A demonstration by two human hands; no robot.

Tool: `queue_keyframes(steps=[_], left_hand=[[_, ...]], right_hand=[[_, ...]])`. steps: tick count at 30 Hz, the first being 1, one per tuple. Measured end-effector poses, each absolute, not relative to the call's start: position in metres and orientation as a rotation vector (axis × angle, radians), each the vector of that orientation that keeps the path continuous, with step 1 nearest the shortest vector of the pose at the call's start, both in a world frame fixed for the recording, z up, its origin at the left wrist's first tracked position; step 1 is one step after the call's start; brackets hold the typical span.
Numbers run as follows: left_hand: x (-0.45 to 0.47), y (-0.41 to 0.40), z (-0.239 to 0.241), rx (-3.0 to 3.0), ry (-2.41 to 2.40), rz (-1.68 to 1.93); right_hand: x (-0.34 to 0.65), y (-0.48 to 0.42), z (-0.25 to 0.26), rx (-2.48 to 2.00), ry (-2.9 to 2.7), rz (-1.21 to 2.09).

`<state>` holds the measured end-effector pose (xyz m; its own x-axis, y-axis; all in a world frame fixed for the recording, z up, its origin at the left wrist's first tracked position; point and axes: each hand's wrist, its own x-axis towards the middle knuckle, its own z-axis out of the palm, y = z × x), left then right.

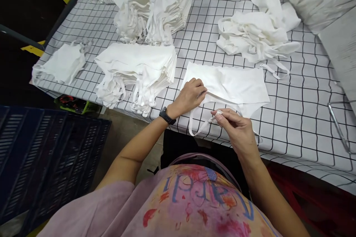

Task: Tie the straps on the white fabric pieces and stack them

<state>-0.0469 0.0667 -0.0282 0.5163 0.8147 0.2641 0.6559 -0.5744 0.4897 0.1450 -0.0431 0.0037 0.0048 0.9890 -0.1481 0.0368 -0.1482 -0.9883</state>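
Note:
A white garment (236, 85) lies flat on the checked tablecloth (300, 118) right in front of me. My left hand (190, 96) rests on its left edge, fingers curled and pinching the fabric where a thin strap starts. My right hand (236, 127) is closed on the white strap (207, 122), which loops down over the table's front edge. A dark watch sits on my left wrist.
A folded stack of white garments (136, 68) lies left of my hands, a taller stack (155, 7) behind it, a small pile (62, 63) at far left. A loose heap (256, 35) sits at the back right. A dark blue crate (47, 152) stands on the floor, left.

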Motion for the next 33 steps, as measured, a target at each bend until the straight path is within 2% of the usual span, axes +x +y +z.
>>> queue_keyframes(steps=[4,16,33], left_hand=[[-0.047,0.071,-0.032,2.355,1.252,0.728],[-0.043,0.068,-0.03,2.31,1.238,0.899],[-0.042,0.066,-0.037,2.553,1.082,1.11]], right_hand=[[0.14,-0.03,-0.004,-1.391,-0.998,1.407],[0.125,0.007,-0.008,-1.399,-0.827,1.464],[0.115,0.016,-0.006,-1.448,-0.68,1.388]])
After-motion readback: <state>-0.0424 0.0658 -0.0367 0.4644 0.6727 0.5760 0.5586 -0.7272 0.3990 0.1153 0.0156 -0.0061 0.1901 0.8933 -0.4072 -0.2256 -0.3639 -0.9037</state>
